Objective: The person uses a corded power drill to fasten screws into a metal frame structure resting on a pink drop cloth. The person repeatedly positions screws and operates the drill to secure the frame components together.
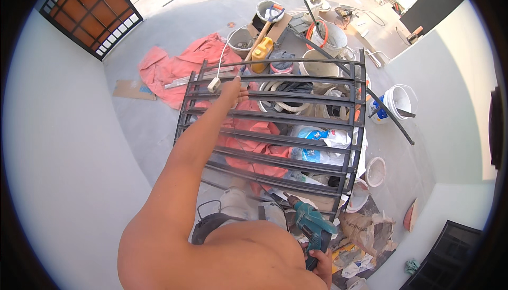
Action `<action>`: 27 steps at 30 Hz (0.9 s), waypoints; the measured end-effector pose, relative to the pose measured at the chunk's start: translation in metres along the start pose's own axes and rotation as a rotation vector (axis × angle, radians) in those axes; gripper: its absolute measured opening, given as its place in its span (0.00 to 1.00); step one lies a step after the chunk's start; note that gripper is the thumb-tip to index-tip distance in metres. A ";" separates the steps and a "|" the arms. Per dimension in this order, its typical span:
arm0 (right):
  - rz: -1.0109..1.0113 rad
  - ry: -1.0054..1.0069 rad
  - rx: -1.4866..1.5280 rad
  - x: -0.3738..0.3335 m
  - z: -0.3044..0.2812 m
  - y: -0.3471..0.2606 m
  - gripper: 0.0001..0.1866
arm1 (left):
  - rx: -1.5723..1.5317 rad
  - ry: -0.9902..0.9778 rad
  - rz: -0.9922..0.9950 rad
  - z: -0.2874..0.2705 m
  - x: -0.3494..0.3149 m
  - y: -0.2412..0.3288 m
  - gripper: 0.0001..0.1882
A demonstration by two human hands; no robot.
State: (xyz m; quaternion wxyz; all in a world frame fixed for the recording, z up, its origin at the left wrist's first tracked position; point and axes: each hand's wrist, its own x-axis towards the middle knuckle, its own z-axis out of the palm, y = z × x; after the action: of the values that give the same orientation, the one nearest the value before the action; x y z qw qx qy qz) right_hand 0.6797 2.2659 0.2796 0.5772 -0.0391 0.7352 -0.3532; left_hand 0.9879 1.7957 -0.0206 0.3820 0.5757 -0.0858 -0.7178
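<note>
My left arm stretches forward over a black metal grille (275, 114), which stands tilted before me. At its upper bars is my left hand (233, 91), fingers apart, over or against a rail; I cannot tell how firmly it touches. Beside it hangs a white plug or socket block (214, 84) on a white cord. My right hand (321, 262), low by my right side, grips a teal power drill (313, 221) by its handle. The drill's chuck points up and left toward the grille's lower edge. Part of the right hand is hidden behind my body.
Behind the grille lie a red cloth (182, 60), a yellow jug (262, 53), several buckets and a long-handled tool (260, 37). A blue-and-white bucket (397, 99) and a dark metal bar (394, 116) are at right. Torn paper sacks (365, 226) lie near my right side. Walls rise on both sides.
</note>
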 end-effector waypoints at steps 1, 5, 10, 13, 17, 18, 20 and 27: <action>-0.002 -0.004 0.013 0.001 0.002 0.002 0.20 | 0.082 -0.055 -0.007 0.004 -0.013 -0.022 0.33; -0.052 0.053 -0.187 0.015 0.005 0.010 0.17 | 0.431 -0.390 -0.396 0.048 -0.099 -0.156 0.35; -0.081 0.210 -0.340 0.043 0.003 0.030 0.24 | 0.546 -0.736 -0.825 0.127 -0.224 -0.255 0.42; -0.313 0.362 -0.528 0.061 0.002 0.039 0.36 | 0.385 -0.835 -0.946 0.175 -0.252 -0.268 0.38; -0.446 0.444 -0.663 0.087 -0.018 0.036 0.46 | 0.377 -0.856 -0.896 0.236 -0.243 -0.284 0.27; -0.419 0.463 -0.646 0.095 -0.023 0.035 0.46 | 0.440 -0.858 -0.861 0.249 -0.241 -0.290 0.25; -0.442 0.516 -0.591 0.114 -0.034 0.031 0.47 | 0.454 -0.828 -0.841 0.275 -0.233 -0.302 0.23; -0.484 0.628 -0.578 0.160 -0.062 0.020 0.44 | 0.568 -0.852 -0.830 0.328 -0.204 -0.329 0.23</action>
State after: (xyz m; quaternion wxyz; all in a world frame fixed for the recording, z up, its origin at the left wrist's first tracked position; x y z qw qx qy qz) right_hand 0.5798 2.2355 0.1427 0.1947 -0.2590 0.9114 -0.2536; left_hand 0.5565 2.0518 0.0556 -0.1606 0.3049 -0.1864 -0.9201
